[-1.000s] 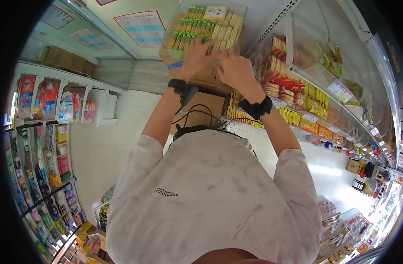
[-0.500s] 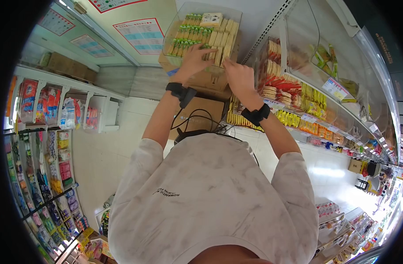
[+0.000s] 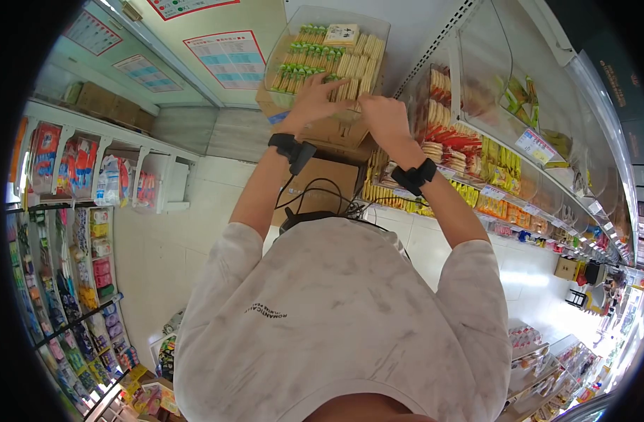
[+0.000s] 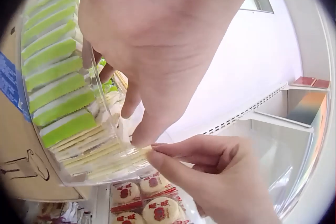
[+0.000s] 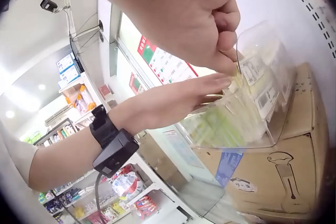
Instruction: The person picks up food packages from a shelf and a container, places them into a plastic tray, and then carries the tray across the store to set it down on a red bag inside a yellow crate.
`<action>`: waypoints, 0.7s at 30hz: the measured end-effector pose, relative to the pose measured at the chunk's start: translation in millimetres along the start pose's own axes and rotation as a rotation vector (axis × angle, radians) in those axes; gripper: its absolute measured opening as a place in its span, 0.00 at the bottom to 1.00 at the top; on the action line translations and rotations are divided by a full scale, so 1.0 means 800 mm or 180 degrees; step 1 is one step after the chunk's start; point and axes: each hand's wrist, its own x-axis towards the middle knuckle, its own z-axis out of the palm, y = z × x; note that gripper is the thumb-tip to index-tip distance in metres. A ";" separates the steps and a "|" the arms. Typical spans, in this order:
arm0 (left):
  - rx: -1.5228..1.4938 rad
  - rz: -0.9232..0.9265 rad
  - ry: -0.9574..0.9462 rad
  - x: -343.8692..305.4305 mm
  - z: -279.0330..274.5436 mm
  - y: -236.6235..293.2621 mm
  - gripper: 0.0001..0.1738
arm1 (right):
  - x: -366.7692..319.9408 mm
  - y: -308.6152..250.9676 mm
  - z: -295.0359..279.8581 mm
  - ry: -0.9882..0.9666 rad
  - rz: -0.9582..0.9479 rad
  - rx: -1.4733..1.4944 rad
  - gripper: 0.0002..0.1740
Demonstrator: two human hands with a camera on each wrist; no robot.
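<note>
A clear plastic bin (image 3: 271, 60) holds rows of slim wrapped snack sticks, some with green wrapper ends (image 4: 60, 71), others pale (image 4: 79, 150). My left hand (image 3: 311, 105) reaches over the bin's front wall, its fingers spread and stretched across the packets. At the front right corner of the bin, my right hand (image 3: 387, 121) pinches the end of a pale snack packet between thumb and forefinger. In the left wrist view, the right fingertips (image 4: 157, 153) are right beside a left fingertip at the row's end. The packet's far part is hidden among the others.
Cardboard cartons (image 5: 252, 182) stand under the bin. To the right, shelf bins hold rice crackers (image 3: 438, 109) and yellow packets (image 3: 501, 169). A lower carton (image 3: 318, 186) with black cables (image 3: 315, 181) over it is near my waist. A shelf of bagged goods (image 3: 76, 162) stands left.
My right hand has shifted from close beside the left fingertips to the bin's front right corner. The left hand has stayed over the packets, fingers spread.
</note>
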 end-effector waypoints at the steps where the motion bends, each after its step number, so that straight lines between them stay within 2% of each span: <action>1: -0.0009 -0.0026 0.0030 0.000 0.000 0.003 0.36 | 0.004 -0.001 -0.013 -0.0242 0.0084 0.0012 0.09; 2: -0.0020 -0.0052 0.0065 0.001 -0.001 0.006 0.36 | 0.006 0.000 -0.021 -0.0482 0.0167 0.0019 0.12; 5: 0.0080 -0.0139 0.0022 0.006 0.008 0.001 0.36 | 0.024 0.024 -0.024 0.0692 -0.0577 -0.0180 0.18; 8: 0.0002 -0.0112 0.0041 0.002 0.004 0.005 0.36 | 0.050 0.052 0.010 0.0877 -0.0674 -0.0263 0.32; 11: -0.0023 -0.0189 -0.0023 0.003 0.003 0.005 0.35 | 0.068 0.054 -0.007 -0.0398 -0.0515 -0.0066 0.37; 14: 0.0052 -0.0219 -0.0085 0.004 0.002 0.005 0.36 | 0.083 0.054 -0.016 -0.0979 -0.0429 -0.0200 0.41; 17: 0.0025 -0.0152 -0.0031 0.004 0.007 0.000 0.36 | 0.080 0.062 0.000 -0.0404 -0.0697 -0.0297 0.40; 21: 0.0052 -0.0137 0.0056 0.004 0.008 0.001 0.36 | 0.069 0.053 -0.003 0.0009 -0.0840 -0.0199 0.37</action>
